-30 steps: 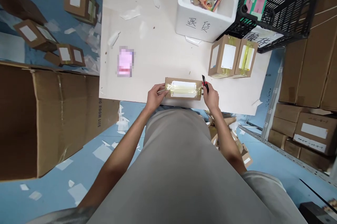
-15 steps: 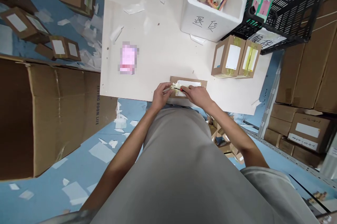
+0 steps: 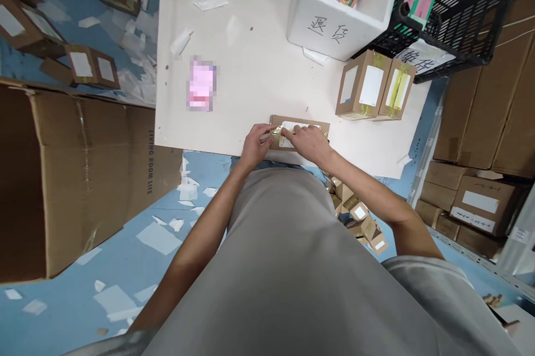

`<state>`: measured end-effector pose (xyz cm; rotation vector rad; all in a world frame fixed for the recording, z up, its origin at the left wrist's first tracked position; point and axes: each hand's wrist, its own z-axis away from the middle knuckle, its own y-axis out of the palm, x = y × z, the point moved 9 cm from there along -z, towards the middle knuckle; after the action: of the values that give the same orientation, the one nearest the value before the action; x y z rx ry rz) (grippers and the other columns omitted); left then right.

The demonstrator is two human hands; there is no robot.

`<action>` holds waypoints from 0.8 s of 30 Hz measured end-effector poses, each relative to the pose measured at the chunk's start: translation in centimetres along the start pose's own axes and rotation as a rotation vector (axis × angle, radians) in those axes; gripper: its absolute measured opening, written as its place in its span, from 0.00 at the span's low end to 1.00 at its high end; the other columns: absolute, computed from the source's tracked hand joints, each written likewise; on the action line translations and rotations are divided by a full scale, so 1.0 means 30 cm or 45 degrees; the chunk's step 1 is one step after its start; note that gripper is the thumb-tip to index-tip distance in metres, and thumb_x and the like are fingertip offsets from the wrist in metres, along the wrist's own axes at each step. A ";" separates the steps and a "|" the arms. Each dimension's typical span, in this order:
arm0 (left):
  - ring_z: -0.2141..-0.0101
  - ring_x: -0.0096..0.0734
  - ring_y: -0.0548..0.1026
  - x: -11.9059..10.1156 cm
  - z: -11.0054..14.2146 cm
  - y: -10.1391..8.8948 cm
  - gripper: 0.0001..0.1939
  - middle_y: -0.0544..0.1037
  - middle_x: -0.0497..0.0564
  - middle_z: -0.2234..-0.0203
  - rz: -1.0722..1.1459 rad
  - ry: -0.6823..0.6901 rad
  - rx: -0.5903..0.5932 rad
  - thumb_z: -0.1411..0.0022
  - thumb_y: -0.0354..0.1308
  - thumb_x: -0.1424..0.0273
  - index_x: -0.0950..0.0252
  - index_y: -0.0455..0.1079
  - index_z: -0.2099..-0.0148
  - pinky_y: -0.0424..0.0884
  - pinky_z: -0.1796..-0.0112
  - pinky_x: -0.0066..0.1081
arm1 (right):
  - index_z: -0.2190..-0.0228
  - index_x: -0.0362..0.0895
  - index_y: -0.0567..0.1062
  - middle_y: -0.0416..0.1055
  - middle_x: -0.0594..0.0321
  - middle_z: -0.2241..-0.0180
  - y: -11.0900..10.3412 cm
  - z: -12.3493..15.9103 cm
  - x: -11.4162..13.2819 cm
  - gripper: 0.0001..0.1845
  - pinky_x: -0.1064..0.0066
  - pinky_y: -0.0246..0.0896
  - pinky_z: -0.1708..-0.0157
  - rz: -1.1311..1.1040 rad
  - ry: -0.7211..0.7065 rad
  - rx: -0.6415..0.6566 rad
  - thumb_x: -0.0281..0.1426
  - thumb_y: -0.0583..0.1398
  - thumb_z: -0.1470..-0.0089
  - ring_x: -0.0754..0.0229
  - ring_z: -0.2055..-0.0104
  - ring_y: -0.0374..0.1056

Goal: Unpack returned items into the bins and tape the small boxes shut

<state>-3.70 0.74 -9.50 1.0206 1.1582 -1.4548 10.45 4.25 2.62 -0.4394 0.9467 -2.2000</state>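
A flat cardboard box [image 3: 276,120] with a white label [image 3: 288,142] and clear tape [image 3: 276,133] at its left end lies at the table's near edge. My left hand [image 3: 256,144] holds that end, fingers and thumb curled at its edge. Over the label, my right hand [image 3: 310,143] is closed on a small cutter [image 3: 283,133]; only a bit of red shows by the fingertips, and the rest is hidden beneath the hand.
On the white table [image 3: 242,83] are two taped boxes [image 3: 370,86], a white foam bin [image 3: 334,27] holding small packs, a black crate [image 3: 463,22] and a blurred pink item [image 3: 201,86]. A large open carton [image 3: 96,178] stands at left; paper scraps litter the blue floor.
My right hand has shifted slightly left along the box, and its fingers now cover most of the cutter. My left hand stays at the box's end. The whole view has shifted a little.
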 end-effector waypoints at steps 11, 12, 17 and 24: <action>0.42 0.44 0.81 0.000 -0.012 -0.012 0.20 0.78 0.58 0.40 -0.017 -0.008 0.004 0.28 0.66 0.65 0.58 0.81 0.36 0.87 0.45 0.42 | 0.31 0.37 0.70 0.82 0.39 0.45 -0.056 -0.033 0.032 0.27 0.61 0.63 0.54 -0.001 -0.022 0.015 0.21 0.46 0.22 0.46 0.45 0.80; 0.42 0.44 0.81 0.000 -0.013 -0.014 0.20 0.78 0.59 0.40 -0.019 -0.003 0.004 0.27 0.66 0.65 0.58 0.81 0.36 0.87 0.45 0.43 | 0.31 0.37 0.70 0.82 0.39 0.45 -0.059 -0.038 0.031 0.27 0.61 0.63 0.54 -0.005 -0.025 0.011 0.21 0.46 0.22 0.46 0.45 0.80; 0.42 0.45 0.82 -0.004 -0.015 -0.010 0.20 0.79 0.59 0.40 -0.036 -0.003 -0.006 0.28 0.66 0.63 0.59 0.81 0.36 0.88 0.47 0.42 | 0.33 0.37 0.73 0.82 0.39 0.45 -0.036 -0.029 -0.001 0.27 0.61 0.62 0.55 -0.011 -0.014 0.023 0.20 0.46 0.23 0.45 0.43 0.80; 0.39 0.47 0.80 -0.026 -0.015 0.044 0.20 0.80 0.60 0.40 -0.082 -0.002 -0.030 0.27 0.62 0.64 0.60 0.82 0.37 0.87 0.44 0.43 | 0.33 0.41 0.74 0.83 0.40 0.46 0.052 0.082 -0.129 0.24 0.62 0.60 0.56 -0.054 0.141 0.107 0.22 0.50 0.21 0.45 0.44 0.81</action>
<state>-2.25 1.21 -9.05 0.9738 1.2145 -1.4884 15.24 5.00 3.01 -0.3033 0.9069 -2.3130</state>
